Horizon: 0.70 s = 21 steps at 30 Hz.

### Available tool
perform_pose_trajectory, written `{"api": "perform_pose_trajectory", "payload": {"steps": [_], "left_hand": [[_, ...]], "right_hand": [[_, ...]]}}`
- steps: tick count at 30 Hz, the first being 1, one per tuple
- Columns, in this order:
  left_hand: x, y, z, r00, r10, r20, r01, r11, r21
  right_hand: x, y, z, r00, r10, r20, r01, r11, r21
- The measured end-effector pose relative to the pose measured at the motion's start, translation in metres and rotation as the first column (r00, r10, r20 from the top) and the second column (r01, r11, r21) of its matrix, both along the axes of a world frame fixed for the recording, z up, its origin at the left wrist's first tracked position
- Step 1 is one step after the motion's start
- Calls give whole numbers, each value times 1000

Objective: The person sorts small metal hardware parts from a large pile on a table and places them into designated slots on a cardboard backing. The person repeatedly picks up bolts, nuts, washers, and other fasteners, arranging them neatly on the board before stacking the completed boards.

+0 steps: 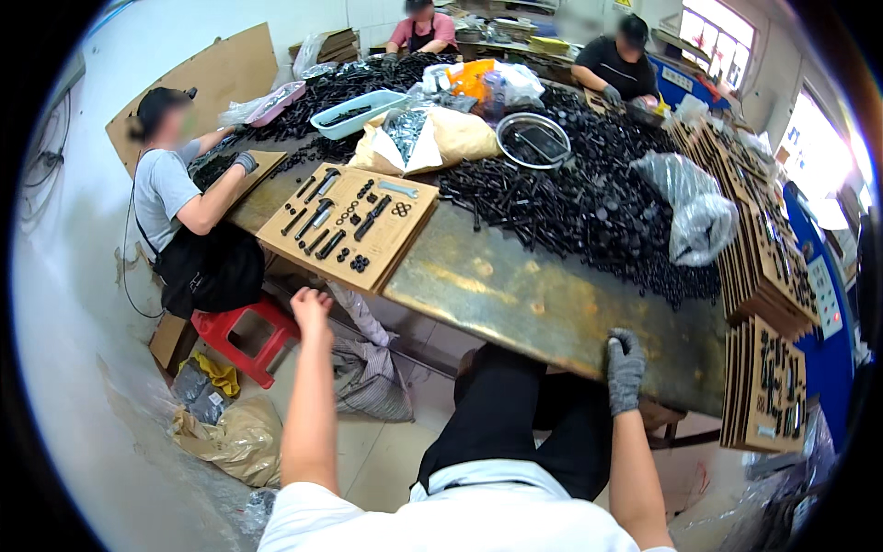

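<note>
My bare left hand [311, 307] is in the air just off the near edge of a stack of brown boards [313, 204], its fingers curled in and nothing showing in them. Black bolts, nuts and washers sit in rows on the top board, along with a silver open-end wrench [398, 189]. My right hand [625, 368], in a grey knit glove, rests at the near edge of the metal table [515, 290]; its fingers are bent inward and no object shows in them.
A big heap of black bolts [561, 202] covers the table's far part, with a round metal pan [533, 141], a pale blue tray [359, 112] and a paper sack [451, 140]. More loaded boards [777, 382] stack at the right. Three co-workers sit around; a red stool [246, 336] stands left.
</note>
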<state>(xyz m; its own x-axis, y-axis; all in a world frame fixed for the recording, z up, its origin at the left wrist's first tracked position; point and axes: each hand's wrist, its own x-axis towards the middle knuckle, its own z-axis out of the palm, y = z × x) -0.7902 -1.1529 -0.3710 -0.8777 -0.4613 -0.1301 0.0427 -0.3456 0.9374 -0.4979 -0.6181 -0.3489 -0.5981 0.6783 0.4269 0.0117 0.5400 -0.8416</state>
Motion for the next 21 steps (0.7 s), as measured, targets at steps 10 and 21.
{"api": "perform_pose_trajectory", "payload": {"steps": [10, 21], "left_hand": [[-132, -105, -16, 964, -261, 53, 256, 963, 79], [-122, -114, -4, 965, -221, 142, 232, 970, -70]], "right_hand": [[-173, -270, 27, 298, 940, -166, -339, -58, -939], [-225, -343, 23, 582, 791, -187, -226, -63, -972]]}}
